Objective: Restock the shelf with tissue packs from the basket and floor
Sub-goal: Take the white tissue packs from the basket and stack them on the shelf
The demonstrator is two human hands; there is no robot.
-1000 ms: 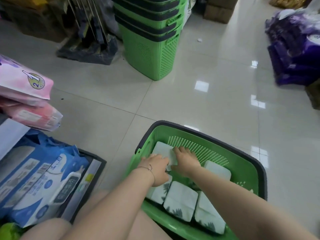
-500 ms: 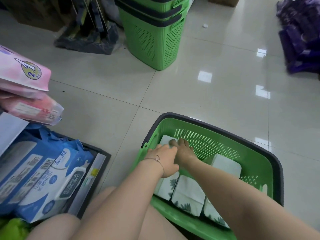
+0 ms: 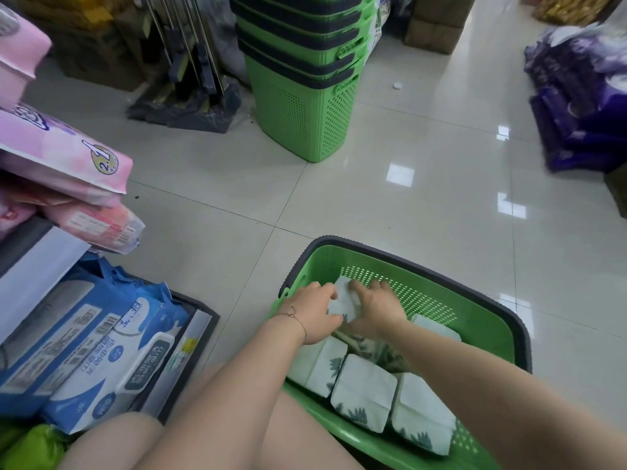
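Hands are working inside the green basket [image 3: 488, 337] on the floor, seen from the head view, the only one there is. The left hand [image 3: 314, 312] and the right hand [image 3: 375, 308] are pressing in from either side on 1 white tissue pack [image 3: 342, 301] at the far left end of the basket, close to the perforated wall. Both hands are curled around it, fingers on its edges, so between them they are holding that pack; whether it is clear of the basket bottom I cannot tell.

Nearer the person, a row of 3 more tissue packs [image 3: 364, 391] with a leaf print is lying side by side along the near wall, and another white one is showing beyond the right forearm. A bare patch of leaf-printed wrapping is showing under the wrists.

I am judging this to be the pick-up step: 1 pack is being gripped and none is on its way to the shelf. The shelf [image 3: 40, 262] is standing to the left, with blue wipe packs [image 3: 101, 351] low down and pink packs [image 3: 64, 157] above. The next move is calling for a lift clear of the basket rim, then a swing left over the knee toward a free spot there; where that spot is, I cannot see. The soft wrapping is probably wanting a firm, even squeeze.

A stack of green baskets [image 3: 302, 79] is standing further off.
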